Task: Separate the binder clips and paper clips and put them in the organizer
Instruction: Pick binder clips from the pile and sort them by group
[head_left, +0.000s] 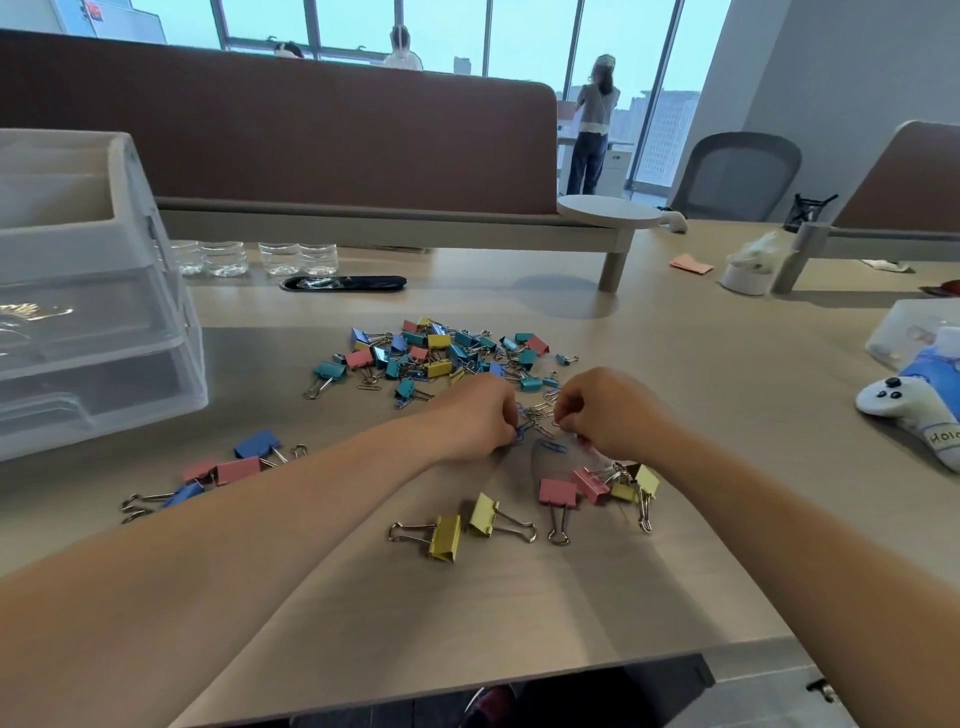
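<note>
The paper clips (537, 414) sit tangled in the middle of the table (675, 364), just nearer me than the mixed pile (441, 358). My left hand (480, 415) and right hand (605, 415) each pinch the tangle, fingers curled. Tugging linked clips apart could fling some back into the pile, far from the organizer (93, 312) at the left edge.

Light wood table (519, 613): mixed clip pile (441, 358) centre, clear drawer organizer (93, 312) far left, yellow/pink binder clips (483, 512) nr front, blue/pink ones (236, 470) left, plush toy (893, 402) right.
</note>
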